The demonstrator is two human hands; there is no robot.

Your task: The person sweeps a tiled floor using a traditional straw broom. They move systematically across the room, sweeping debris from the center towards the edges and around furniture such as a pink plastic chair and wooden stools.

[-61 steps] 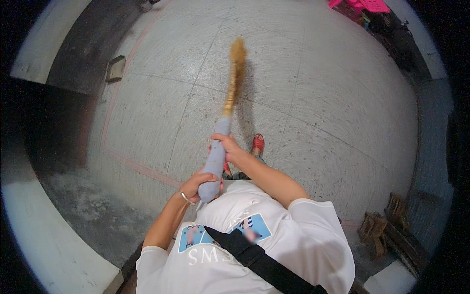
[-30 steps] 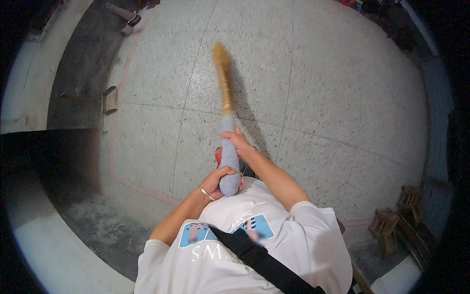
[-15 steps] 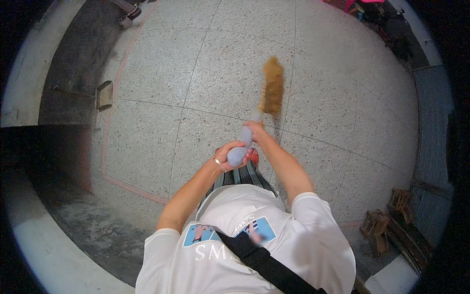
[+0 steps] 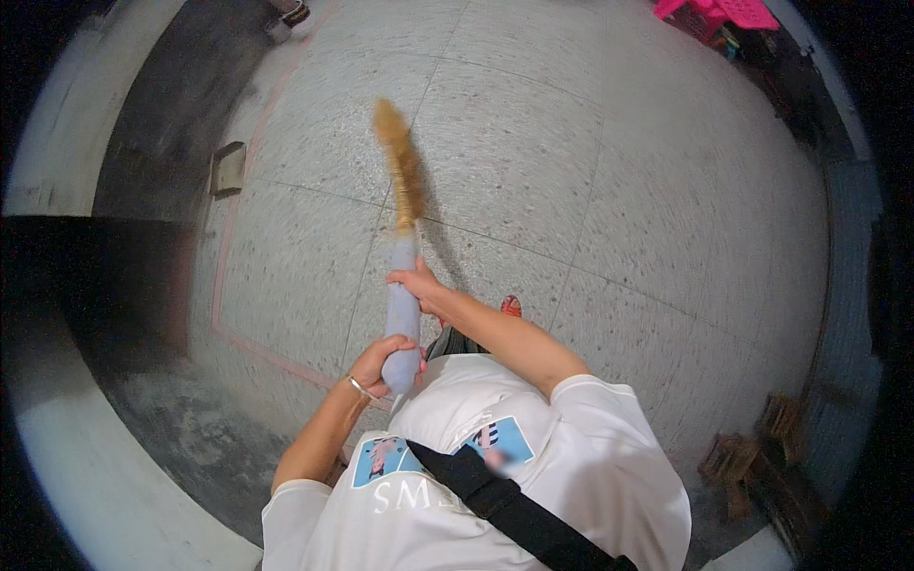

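Note:
A broom (image 4: 404,314) with a thick pale grey-lavender handle and yellow-brown bristles is held in front of me. Its bristle head points away and slightly left, and motion blurs it; whether the bristles touch the floor I cannot tell. My left hand (image 4: 377,364), with a silver bangle at its wrist, wraps the rounded near end of the handle. Farther up, close to where the bristles begin, my right hand (image 4: 419,287) is closed around the same handle.
Speckled tile floor (image 4: 514,171) with dark joints spreads around me. A dustpan-like tray (image 4: 228,169) lies at the left, by a pinkish border line. Wooden stools (image 4: 731,466) stand at the lower right. A bright pink plastic thing (image 4: 719,14) is at the far right.
The broom has swung to the left, its bristle head moving from right of centre to left of centre. Both hands moved left with it, keeping their grip. A red shoe shows more now.

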